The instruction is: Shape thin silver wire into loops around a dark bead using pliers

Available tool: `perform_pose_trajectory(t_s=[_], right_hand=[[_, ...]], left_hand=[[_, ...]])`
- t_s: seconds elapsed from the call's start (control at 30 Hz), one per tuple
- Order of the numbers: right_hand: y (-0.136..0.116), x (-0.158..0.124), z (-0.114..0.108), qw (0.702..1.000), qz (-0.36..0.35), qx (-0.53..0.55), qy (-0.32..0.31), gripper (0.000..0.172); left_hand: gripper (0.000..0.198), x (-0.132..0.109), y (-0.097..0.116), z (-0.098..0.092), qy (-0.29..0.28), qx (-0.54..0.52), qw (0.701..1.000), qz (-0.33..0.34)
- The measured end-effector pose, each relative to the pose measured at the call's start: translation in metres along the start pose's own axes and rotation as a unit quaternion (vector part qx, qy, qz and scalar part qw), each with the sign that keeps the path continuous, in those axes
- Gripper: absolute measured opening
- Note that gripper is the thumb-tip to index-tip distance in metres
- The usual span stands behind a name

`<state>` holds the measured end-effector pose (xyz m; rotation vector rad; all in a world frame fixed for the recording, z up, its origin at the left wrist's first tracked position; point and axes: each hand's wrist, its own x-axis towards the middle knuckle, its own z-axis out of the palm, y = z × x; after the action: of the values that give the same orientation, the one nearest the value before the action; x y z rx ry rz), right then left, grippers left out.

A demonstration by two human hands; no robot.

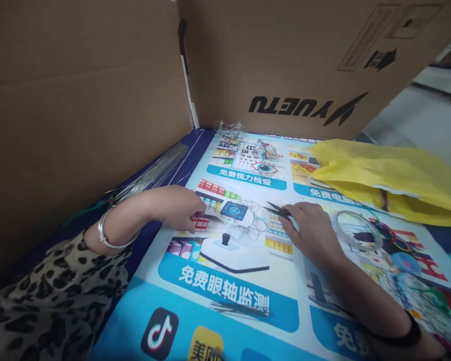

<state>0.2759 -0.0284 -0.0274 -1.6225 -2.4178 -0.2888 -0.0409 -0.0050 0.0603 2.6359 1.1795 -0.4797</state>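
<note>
My right hand [311, 230] is closed around dark needle-nose pliers [280, 209], whose two pointed jaws stand apart and face left. Just left of the jaw tips lies a loose tangle of thin wire loops [253, 223] on the printed poster sheet [143, 306]. On the other side of that tangle hovers my left hand [178, 208], fingers curled in with the thumb bent toward them. Whatever it may pinch is hidden or too thin to see. A bundle of straight silvery wires [154, 173] lies behind my left wrist.
Cardboard walls [248, 65] enclose the back and left. More coiled wire [265, 150] lies toward the back. At right are a yellow bag [391, 175], a clear ring-shaped roll [359, 230] and coloured cords [391, 238]. Short dark wire pieces [244, 309] lie in front.
</note>
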Motion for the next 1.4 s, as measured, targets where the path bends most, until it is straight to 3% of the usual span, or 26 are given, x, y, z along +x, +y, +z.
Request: perform_pose_trajectory(t_s=[0.1, 0.2, 0.3, 0.53, 0.73, 0.87, 1.07, 1.23, 1.4], right_hand=[[0.001, 0.000, 0.000, 1.000, -0.001, -0.012, -0.003, 0.033], [0.003, 0.000, 0.002, 1.000, -0.004, -0.021, -0.011, 0.035], [0.004, 0.001, 0.003, 1.000, -0.008, -0.023, -0.017, 0.036], [0.003, 0.000, 0.002, 1.000, -0.007, -0.023, -0.009, 0.036], [0.001, 0.000, 0.001, 0.999, -0.007, -0.042, -0.005, 0.034], [0.001, 0.000, 0.002, 0.999, -0.007, -0.042, -0.005, 0.033], [-0.001, -0.001, -0.003, 0.997, 0.007, -0.059, -0.039, 0.034], [-0.007, -0.008, -0.016, 0.992, 0.010, -0.088, -0.086, 0.041], [-0.012, -0.006, -0.017, 0.987, 0.004, -0.131, -0.090, 0.042]], left_hand=[[0.007, -0.002, -0.002, 0.002, -0.002, 0.004, 0.999, -0.034], [0.004, -0.007, 0.000, 0.006, -0.001, -0.009, 1.000, -0.022], [0.005, -0.011, 0.010, 0.013, -0.004, -0.045, 0.999, 0.016], [0.012, -0.011, 0.035, 0.026, 0.014, -0.040, 0.999, 0.009], [0.011, -0.010, 0.031, 0.021, -0.041, -0.021, 0.997, 0.060], [0.015, -0.009, 0.024, 0.020, -0.056, -0.061, 0.995, 0.056], [0.012, -0.010, 0.017, 0.014, 0.050, -0.094, 0.993, 0.059], [0.007, -0.010, 0.013, 0.008, 0.122, -0.134, 0.983, 0.011], [0.005, -0.008, 0.016, -0.003, 0.201, -0.135, 0.970, 0.016]])
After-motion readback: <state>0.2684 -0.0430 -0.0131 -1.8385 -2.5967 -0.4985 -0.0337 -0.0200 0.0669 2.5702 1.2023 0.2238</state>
